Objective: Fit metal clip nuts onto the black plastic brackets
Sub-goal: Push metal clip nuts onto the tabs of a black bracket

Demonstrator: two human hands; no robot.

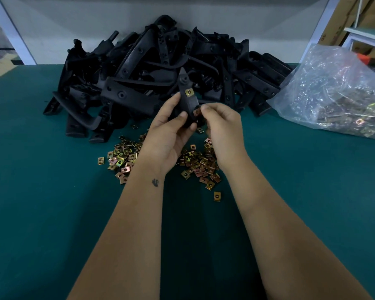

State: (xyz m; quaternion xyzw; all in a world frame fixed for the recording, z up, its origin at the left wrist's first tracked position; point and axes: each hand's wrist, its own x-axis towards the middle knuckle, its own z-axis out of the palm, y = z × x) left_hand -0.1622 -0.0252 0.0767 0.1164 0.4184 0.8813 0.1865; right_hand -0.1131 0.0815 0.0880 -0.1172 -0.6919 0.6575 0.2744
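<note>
Two bare forearms reach over a green worktop point(52, 213). The left hand point(171, 128) grips a black bracket point(187, 100), fingers and thumb curled round its lower part, holding it upright above the worktop's middle. One brass-coloured clip nut point(189, 92) already sits on the bracket's upper part. The right hand point(222, 131) pinches a second clip nut point(197, 112) between thumb and fingertips, touching the bracket's lower edge. Beneath the hands, loose clip nuts point(121, 158) lie scattered on the worktop. Behind them, a heap of black brackets point(152, 68) is piled against the worktop's far edge. Near the far right corner lies a clear plastic bag point(333, 89) holding more clips.
</note>
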